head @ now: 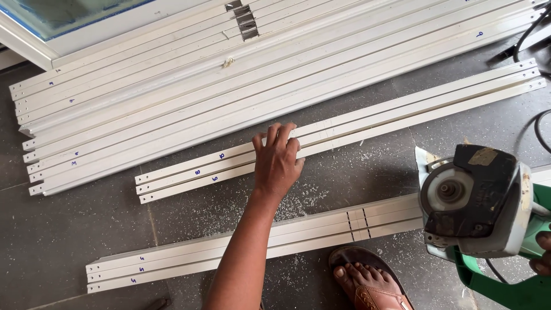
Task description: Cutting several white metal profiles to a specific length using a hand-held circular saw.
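Strips (344, 127) slant up-right under left hand (277, 163)

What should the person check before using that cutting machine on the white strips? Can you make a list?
1. Left hand away from the cutter: ok, it rests flat on the middle bundle of white strips, apart from the tool.
2. Cutter held firmly: cannot tell, only fingertips of the right hand show at the picture's edge.
3. Cut marks drawn: ok, dark lines cross the near strips.
4. Foot clear of the cut: not ok, the sandalled foot sits just beside the marked lines.
5. Blade stopped: cannot tell.
6. Cord out of the way: cannot tell, it leaves the picture.
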